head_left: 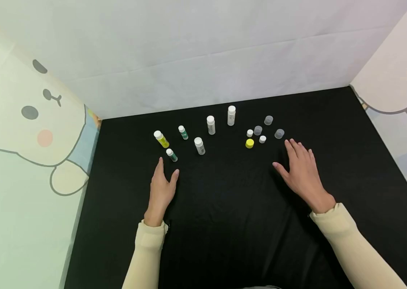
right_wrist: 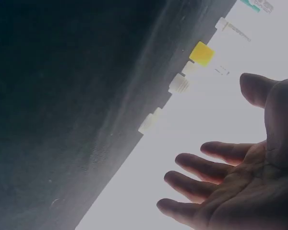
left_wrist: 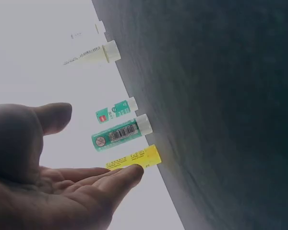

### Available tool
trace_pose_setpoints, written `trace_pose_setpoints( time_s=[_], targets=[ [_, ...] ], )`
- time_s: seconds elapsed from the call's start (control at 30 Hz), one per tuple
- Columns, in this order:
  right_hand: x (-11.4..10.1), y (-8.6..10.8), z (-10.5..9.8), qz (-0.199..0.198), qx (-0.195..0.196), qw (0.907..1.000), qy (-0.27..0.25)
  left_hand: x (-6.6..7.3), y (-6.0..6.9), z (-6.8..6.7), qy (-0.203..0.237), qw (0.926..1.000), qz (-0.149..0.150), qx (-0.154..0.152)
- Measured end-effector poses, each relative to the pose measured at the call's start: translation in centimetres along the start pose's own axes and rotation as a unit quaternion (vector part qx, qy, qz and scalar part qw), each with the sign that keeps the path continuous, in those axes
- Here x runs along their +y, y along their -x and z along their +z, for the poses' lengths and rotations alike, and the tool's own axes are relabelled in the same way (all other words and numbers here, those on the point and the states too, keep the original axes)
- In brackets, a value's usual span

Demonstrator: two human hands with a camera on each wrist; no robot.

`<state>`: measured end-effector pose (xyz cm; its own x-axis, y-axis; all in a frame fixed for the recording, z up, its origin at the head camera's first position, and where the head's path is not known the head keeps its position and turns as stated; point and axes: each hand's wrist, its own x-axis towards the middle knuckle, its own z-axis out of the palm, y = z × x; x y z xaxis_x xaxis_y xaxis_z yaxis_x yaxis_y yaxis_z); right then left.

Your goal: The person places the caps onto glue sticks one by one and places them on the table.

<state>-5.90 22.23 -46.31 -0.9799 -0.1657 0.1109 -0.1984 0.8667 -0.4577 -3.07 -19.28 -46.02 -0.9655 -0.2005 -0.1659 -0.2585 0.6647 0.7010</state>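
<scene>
My left hand [head_left: 161, 190] is held above the black table with thumb and fingers spread apart, holding nothing. Nearest to it stands a small green bottle with a white top [head_left: 172, 155]. A yellow bottle [head_left: 161, 139], a second green bottle [head_left: 183, 133] and three white bottles, one of them [head_left: 199, 146] closer in, stand around there. On the other side my right hand [head_left: 302, 172] has its fingers extended and holds nothing. A translucent cap [head_left: 279, 133] lies just beyond its fingertips. Beside that are a yellow cap [head_left: 249, 143], two small white caps and more translucent caps.
A black cloth [head_left: 225, 208] covers the table. A pale fabric wall [head_left: 189, 60] rises behind its far edge. Panels printed with cartoon animals [head_left: 33, 120] stand on both sides.
</scene>
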Motion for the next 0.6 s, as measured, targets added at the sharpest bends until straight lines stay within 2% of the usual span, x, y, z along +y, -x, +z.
trace_pose_setpoints(
  time_s=[0.23,0.43,0.6],
  targets=[
    [-0.1,-0.7,-0.3,-0.001,0.008,0.9998,-0.018,0.2,-0.6,0.1,0.053,0.9983,-0.010,0.025],
    [-0.5,-1.3,-0.6,0.023,-0.002,0.9987,-0.046,0.3,-1.0,0.2,0.077,0.9963,-0.003,0.037],
    [-0.7,-2.0,-0.7,0.025,-0.002,0.9978,-0.062,0.4,-1.2,0.2,0.092,0.9950,0.001,0.037]
  ],
)
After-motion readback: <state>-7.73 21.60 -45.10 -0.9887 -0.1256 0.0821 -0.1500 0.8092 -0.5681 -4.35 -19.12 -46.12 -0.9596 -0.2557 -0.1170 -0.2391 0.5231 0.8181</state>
